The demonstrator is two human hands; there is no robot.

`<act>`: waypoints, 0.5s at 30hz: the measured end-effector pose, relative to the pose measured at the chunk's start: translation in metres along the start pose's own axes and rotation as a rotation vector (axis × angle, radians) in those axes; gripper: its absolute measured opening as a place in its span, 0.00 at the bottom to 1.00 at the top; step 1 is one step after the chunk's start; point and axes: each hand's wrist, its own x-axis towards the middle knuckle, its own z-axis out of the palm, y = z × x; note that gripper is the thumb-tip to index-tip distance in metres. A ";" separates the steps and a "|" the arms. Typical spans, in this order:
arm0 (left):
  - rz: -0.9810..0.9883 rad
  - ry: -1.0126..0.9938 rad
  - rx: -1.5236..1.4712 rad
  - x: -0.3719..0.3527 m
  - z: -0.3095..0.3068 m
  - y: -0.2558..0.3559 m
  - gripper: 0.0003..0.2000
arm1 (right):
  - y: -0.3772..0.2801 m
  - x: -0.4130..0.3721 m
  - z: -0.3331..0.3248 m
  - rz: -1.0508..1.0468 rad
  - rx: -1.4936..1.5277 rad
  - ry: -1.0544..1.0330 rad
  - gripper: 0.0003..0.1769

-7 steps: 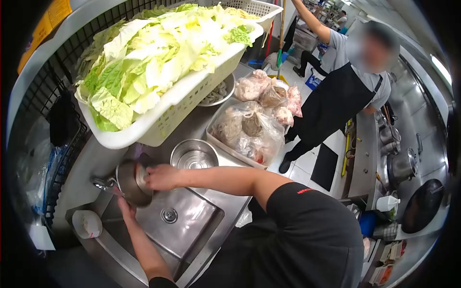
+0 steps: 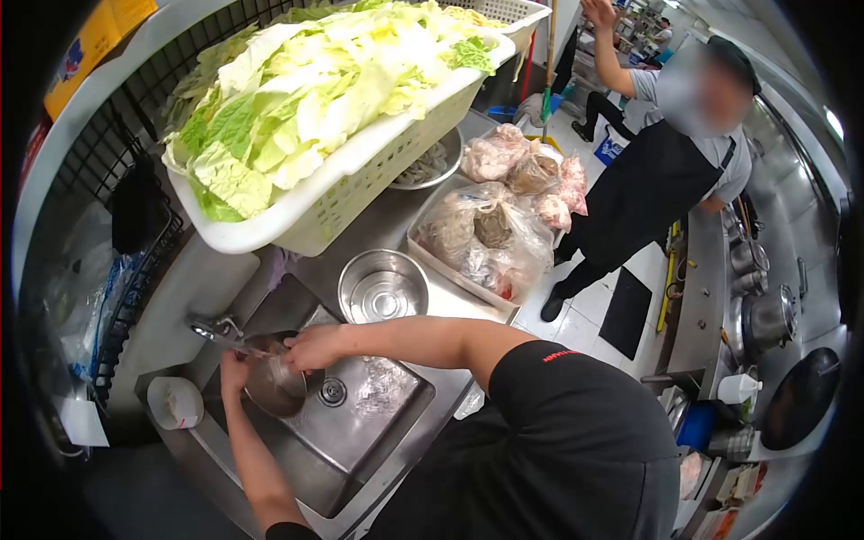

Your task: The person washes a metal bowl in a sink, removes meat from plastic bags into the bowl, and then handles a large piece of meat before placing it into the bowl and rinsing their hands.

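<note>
A steel bowl [image 2: 274, 398] is tilted in the sink [image 2: 382, 409], close under the faucet [image 2: 214, 328]. My left hand [image 2: 235, 373] grips the bowl at its left side, fingers closed on the edge. Over the bowl's upper part is my right hand [image 2: 312, 348], its fingers bent together and pointing into it. Something pale and wet shows at those fingertips, too blurred to name. Water seems to run from the faucet between the hands. Wet splashes cover the sink floor beside the drain [image 2: 332, 391].
A second steel bowl [image 2: 385, 286] stands on the counter behind the sink. Above hangs a white basket [image 2: 337, 193] heaped with cut cabbage [image 2: 297, 108]. A tray [image 2: 463, 286] holds bagged food [image 2: 486, 234]. A white container [image 2: 175, 402] sits at the sink's left corner. A co-worker [image 2: 648, 171] stands beyond.
The bowl has moved down into the sink and turned so its inside shows more. Both hands have come closer together beside the faucet. Splashed water now shows on the sink floor.
</note>
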 end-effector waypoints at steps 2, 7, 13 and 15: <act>0.081 -0.119 0.296 0.007 -0.005 0.034 0.19 | -0.003 0.010 0.013 -0.189 -0.248 0.008 0.10; 0.298 -0.347 0.717 0.025 0.012 0.047 0.23 | 0.008 0.038 0.041 -0.135 -0.330 -0.070 0.11; -0.172 0.000 0.120 -0.022 0.043 -0.059 0.22 | -0.001 0.043 0.055 0.093 -0.237 0.289 0.16; -0.391 0.210 0.011 -0.039 0.088 -0.136 0.20 | 0.011 0.070 0.105 0.244 0.298 0.627 0.23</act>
